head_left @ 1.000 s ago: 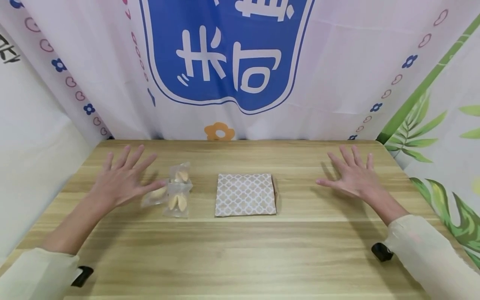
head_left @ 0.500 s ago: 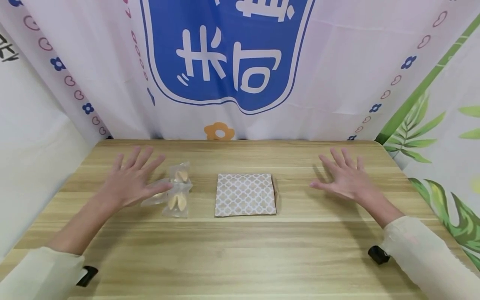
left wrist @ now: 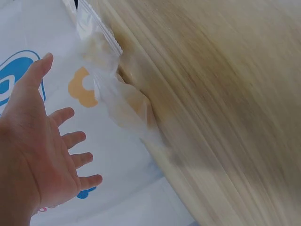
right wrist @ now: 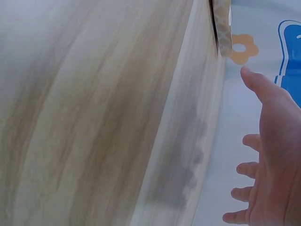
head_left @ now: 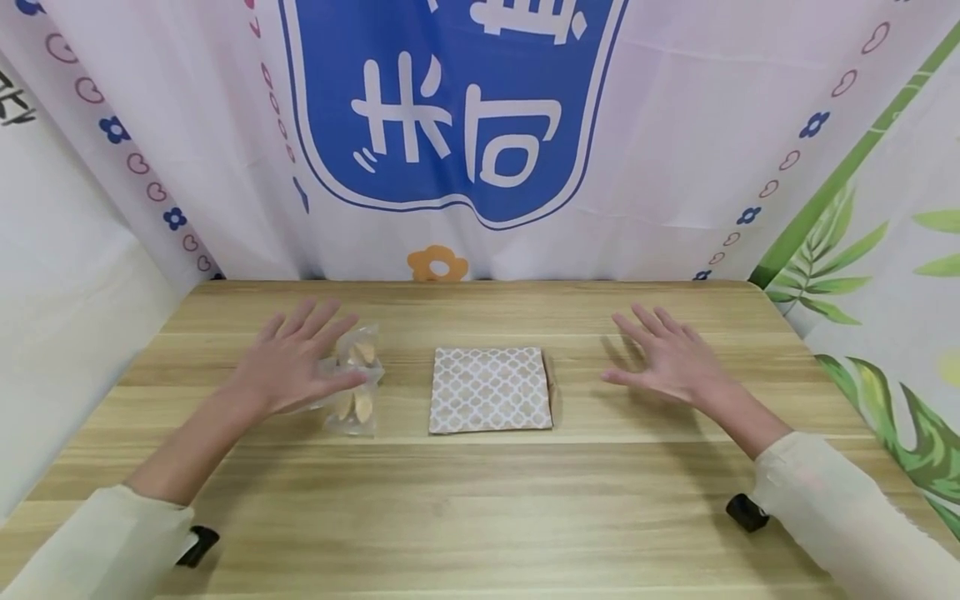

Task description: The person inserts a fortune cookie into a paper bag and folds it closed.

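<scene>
In the head view a flat paper bag (head_left: 491,390) with a white lattice pattern lies mid-table, its folded side to the right. Left of it are several clear packets of fortune cookies (head_left: 363,408), partly covered from view by my left hand (head_left: 288,367). That hand hovers over the packets with fingers spread and holds nothing. My right hand (head_left: 671,362) is held above the table to the right of the bag, fingers apart, also holding nothing. The left wrist view shows the wrapped cookies (left wrist: 127,106) beyond the fingertips. An edge of the bag (right wrist: 223,28) shows in the right wrist view.
The wooden table (head_left: 465,517) ends at a white curtain (head_left: 675,167) with a blue emblem along its back edge. A leaf-patterned cloth (head_left: 840,292) hangs at the right. A black device (head_left: 747,512) sits under the right sleeve, another (head_left: 198,546) by the left.
Both hands have moved inward: the left to the right, over the packets, and the right to the left, closer to the bag. Bag and packets have stayed put.
</scene>
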Tool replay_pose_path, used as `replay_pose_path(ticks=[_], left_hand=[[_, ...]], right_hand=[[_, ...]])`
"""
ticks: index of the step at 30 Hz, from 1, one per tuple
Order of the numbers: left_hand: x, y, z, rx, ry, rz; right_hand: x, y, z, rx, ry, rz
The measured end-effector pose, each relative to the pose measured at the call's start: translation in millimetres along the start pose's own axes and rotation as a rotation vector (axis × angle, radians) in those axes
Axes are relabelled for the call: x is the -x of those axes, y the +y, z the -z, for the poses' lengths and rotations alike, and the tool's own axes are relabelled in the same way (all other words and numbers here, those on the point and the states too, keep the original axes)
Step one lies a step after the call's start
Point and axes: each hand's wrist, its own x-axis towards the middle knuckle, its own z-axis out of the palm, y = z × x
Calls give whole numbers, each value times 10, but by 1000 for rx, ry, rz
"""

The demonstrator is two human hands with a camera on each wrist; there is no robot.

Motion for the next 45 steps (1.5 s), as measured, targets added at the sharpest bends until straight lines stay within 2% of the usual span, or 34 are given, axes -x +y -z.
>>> replay_pose_path(ticks=[4, 10, 16, 25, 32, 40, 45], left_hand=[[-22, 59, 3, -2, -8, -4], [-40, 102, -12, 2, 16, -31], [-51, 140, -20, 33, 28, -65], [-145, 305, -36, 99, 118, -197], [-236, 433, -85, 150, 153, -251], [-310, 559, -118, 188, 133, -287], [-343, 594, -123, 193, 134, -293]], right_hand=[[-4, -31, -14, -10, 22, 26], [-15, -107, -42, -26, 28, 50], [-44, -210, -58, -85, 44, 73], [-110, -357, -112, -224, 31, 111], [-165, -455, -127, -296, 60, 175], [-216, -550, -179, -418, 47, 259], [-251, -614, -205, -379, 59, 344]])
